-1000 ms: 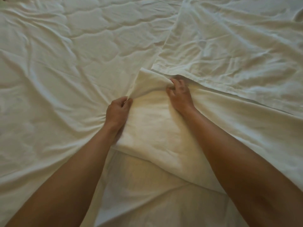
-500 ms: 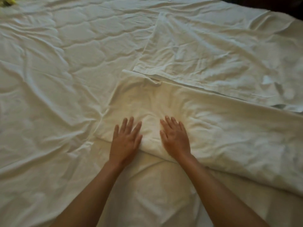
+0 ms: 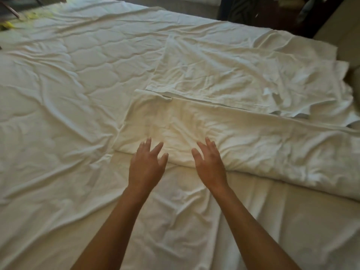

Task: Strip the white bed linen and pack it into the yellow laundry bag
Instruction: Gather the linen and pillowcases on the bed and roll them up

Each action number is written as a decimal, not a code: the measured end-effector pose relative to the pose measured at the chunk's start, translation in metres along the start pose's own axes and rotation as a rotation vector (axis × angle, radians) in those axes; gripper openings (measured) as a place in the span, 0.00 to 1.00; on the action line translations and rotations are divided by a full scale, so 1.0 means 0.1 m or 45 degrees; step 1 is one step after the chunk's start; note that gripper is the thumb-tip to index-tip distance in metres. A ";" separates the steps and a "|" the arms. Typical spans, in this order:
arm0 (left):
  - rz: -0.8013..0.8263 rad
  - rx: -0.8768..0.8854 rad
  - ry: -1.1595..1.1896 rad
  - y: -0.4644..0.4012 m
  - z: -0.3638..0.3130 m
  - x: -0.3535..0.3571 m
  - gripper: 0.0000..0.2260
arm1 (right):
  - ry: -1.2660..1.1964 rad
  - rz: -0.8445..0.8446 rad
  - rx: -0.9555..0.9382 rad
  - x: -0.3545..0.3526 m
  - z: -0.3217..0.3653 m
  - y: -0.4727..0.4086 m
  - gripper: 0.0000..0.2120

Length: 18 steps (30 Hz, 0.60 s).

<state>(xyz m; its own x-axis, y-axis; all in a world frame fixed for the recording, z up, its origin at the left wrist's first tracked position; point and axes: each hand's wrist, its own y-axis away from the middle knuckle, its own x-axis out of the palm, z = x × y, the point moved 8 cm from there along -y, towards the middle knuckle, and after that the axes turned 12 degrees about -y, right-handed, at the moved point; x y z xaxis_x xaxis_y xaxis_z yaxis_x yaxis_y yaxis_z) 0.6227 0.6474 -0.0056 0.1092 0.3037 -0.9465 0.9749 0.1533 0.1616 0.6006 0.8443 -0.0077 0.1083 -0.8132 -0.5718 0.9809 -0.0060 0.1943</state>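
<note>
- The bed (image 3: 58, 106) carries everything. Its quilted cover shows bare on the left half, so the stripping looks well advanced, though I cannot tell whether any linen is still tucked at the far edge.
- A creased white sheet (image 3: 243, 75) lies spread flat toward the far right corner of the bed. If it is gathered loosely it may trail off the right edge onto the floor.
- A folded white sheet (image 3: 214, 129) lies as a long band across the middle of the bed, its thick fold line facing the near edge. The fold looks soft and uneven, so lifting it by one end would likely let the layers slide apart and undo the work.
- The left hand (image 3: 146, 166) has its fingers spread and straight and holds nothing, its fingertips over the fold line; whether they touch the cloth I cannot tell.
- The right hand (image 3: 210, 164) is likewise flat and spread, holding nothing, at the same fold line just beside the left.
- A bit of yellow (image 3: 31, 15) at the far left corner of the bed may be the laundry bag; it is too small to tell. It lies well apart from the hands, so carrying a bulky bundle there risks dropping or dragging linen.
</note>
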 end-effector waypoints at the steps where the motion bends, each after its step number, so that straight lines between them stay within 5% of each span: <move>1: -0.029 0.018 0.000 0.15 -0.05 -0.16 0.22 | -0.021 -0.017 -0.015 -0.12 0.13 0.15 0.23; 9: -0.156 0.053 0.033 1.49 -0.41 -1.29 0.22 | -0.057 -0.052 -0.144 -0.97 1.01 1.44 0.24; 18: -0.281 -0.155 -0.052 3.22 -0.49 -2.44 0.30 | 0.043 0.156 -0.410 -1.47 1.88 2.93 0.28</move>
<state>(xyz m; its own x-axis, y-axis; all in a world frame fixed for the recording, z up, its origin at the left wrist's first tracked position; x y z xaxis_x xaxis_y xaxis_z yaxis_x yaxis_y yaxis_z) 0.9000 0.6689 0.2916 -0.0932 0.2123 -0.9728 0.9458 0.3242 -0.0198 0.8414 0.8532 0.2830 0.2286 -0.7769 -0.5866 0.9603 0.2789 0.0050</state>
